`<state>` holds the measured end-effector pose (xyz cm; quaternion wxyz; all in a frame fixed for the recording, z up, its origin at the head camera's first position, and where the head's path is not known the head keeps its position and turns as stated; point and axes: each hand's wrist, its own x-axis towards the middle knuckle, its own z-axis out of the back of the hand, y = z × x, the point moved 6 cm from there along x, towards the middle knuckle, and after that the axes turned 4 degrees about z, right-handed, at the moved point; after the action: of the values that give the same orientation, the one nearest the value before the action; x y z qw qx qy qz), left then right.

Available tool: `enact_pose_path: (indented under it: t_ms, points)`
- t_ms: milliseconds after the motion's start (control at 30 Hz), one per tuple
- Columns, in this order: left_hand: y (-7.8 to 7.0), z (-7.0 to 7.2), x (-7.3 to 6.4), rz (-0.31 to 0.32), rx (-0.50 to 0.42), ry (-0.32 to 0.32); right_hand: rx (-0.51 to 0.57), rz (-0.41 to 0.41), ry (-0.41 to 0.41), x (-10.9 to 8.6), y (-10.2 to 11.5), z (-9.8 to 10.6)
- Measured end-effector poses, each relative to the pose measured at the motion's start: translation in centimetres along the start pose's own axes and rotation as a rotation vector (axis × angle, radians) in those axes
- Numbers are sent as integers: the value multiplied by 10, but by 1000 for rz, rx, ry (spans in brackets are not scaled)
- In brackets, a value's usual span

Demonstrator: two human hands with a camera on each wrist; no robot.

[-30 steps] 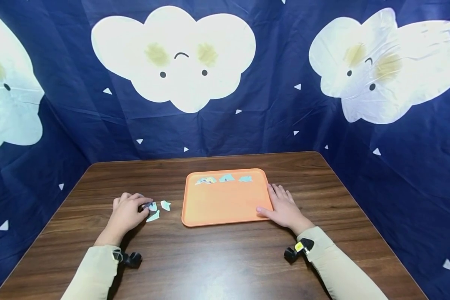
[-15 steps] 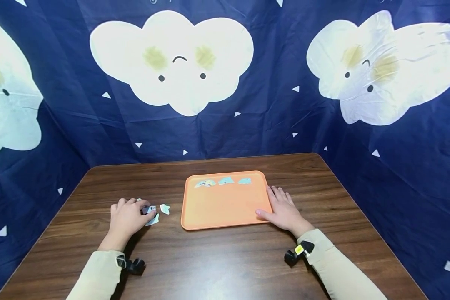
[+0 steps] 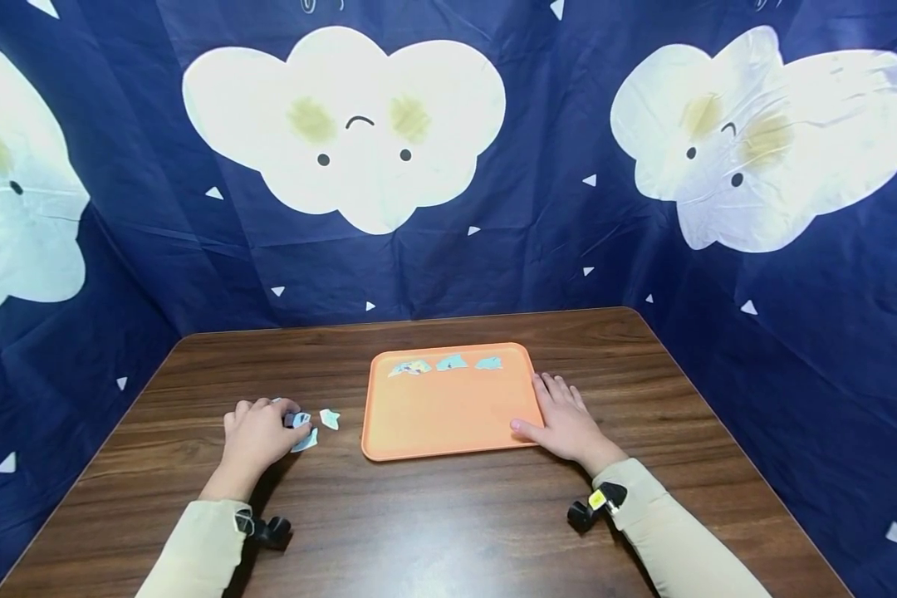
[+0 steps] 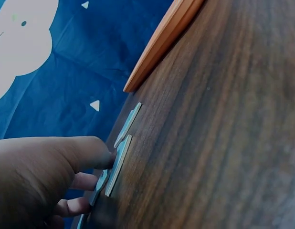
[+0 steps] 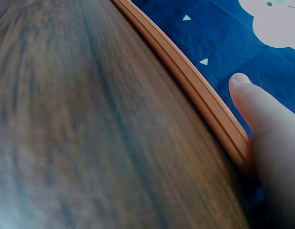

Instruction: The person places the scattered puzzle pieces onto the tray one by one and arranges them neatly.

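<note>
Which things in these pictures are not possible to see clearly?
- Head view: prints on the pieces in the orange tray are too small.
- Head view: the left hand covers part of the table pieces.
- Right wrist view: the tray rim hides its inside.

Loose pieces [image 3: 316, 425] left of tray [image 3: 448, 415]

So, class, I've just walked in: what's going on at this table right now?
A person sits at a wooden table with an orange tray in front of them. The left hand curls its fingers onto small pale-blue puzzle pieces lying on the table left of the tray. The right hand rests flat against the tray's right edge, thumb touching the rim. Three pieces lie in a row along the tray's far side.
</note>
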<state>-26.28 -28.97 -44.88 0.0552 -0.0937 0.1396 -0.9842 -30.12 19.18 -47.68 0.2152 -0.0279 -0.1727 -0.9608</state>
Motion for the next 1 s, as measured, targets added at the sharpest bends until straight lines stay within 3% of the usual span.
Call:
enact_pose_path:
  t_ms: [267,533,767,1000]
  points:
    - [0,-4,3,14,24,9,12,-4,14,-2,1,0]
    - [-2,1,7,22,19,-15,-7,-6,14,1,-2,0]
    - [-24,7,13,-5,-13,-52,-9,0,2,2,-3,2]
    - [-50,4,21,-17,-66,-42,-2,1,10,2,-3,1]
